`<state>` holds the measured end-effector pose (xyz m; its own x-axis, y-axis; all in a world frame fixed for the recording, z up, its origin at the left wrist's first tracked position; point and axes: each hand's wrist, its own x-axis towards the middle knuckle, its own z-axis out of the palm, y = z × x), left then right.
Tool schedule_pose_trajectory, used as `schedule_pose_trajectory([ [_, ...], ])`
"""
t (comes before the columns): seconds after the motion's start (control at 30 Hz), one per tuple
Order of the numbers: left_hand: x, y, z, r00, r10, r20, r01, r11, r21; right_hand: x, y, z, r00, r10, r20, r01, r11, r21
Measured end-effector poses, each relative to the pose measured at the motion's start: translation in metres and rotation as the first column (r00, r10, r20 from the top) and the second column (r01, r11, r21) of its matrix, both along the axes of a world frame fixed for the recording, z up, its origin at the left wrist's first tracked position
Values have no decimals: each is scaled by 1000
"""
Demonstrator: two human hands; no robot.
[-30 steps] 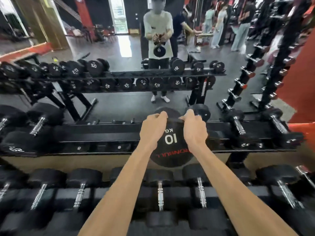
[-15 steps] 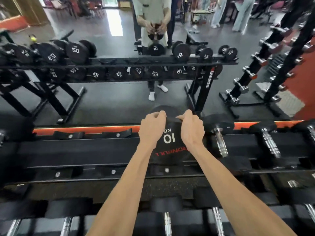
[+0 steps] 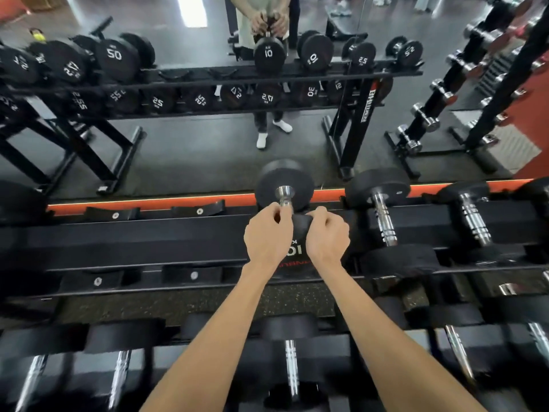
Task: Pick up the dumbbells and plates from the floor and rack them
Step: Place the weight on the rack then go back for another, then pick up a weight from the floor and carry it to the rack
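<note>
Both hands clamped on the near head of a 10 kg dumbbell (image 3: 298, 248): left hand (image 3: 265, 240) curled over its upper left edge, fingers (image 3: 279, 211) pinched together close to the chrome handle; right hand (image 3: 326, 237) wrapped over the upper right edge, knuckles bent, nothing slack or spread. Gripped by the head rather than the handle, probably because the handle points away, far head leading, so the weight can be fed lengthwise into its slot. Near head down at the front rail of the upper rack tier (image 3: 148, 248), its "10" printed face toward the camera and read upside down; far head (image 3: 284, 185) against the back rail beside the orange strip (image 3: 148, 202), so seemingly resting, or nearly resting, across both rails; full contact hard to confirm under the hands. Nearest of all, below the forearms, a lower tier of racked dumbbells (image 3: 289, 367) with chrome handles pointing away. Just right of the held weight, a neighbouring dumbbell (image 3: 383, 218) seated the same way, suggesting the slot is the correct one in the row. To the left, empty black saddles (image 3: 194, 275) along the same tier. Farther off, a mirror (image 3: 193, 150) showing the same person, hands on the 10 kg weight, and the reflected rack.
</note>
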<state>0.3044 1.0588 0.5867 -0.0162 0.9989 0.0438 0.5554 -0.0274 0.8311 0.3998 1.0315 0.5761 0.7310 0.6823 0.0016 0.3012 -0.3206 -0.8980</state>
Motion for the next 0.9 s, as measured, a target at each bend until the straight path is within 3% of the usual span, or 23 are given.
schedule_pose_trajectory([
  [0.17, -12, -24, -34, 1000, 11, -14, -9, 995, 96, -13, -22, -34, 995, 84, 58, -90, 990, 110],
  [0.33, -13, -51, -61, 987, -18, -157, 49, 979, 199, -10, -45, -66, 982, 176, 63, -184, 970, 160],
  [0.53, -20, -56, -52, 949, -35, -314, 66, 994, 88, -17, -50, -54, 966, 247, 82, -251, 967, 50],
  [0.73, -29, -67, -37, 874, -233, -427, 233, 971, -53, -30, -68, -30, 960, 281, -13, -280, 955, -99],
  [0.9, -46, -92, -14, 882, -347, -318, 331, 938, -106, -37, -102, -8, 969, 206, -135, -223, 967, -127],
])
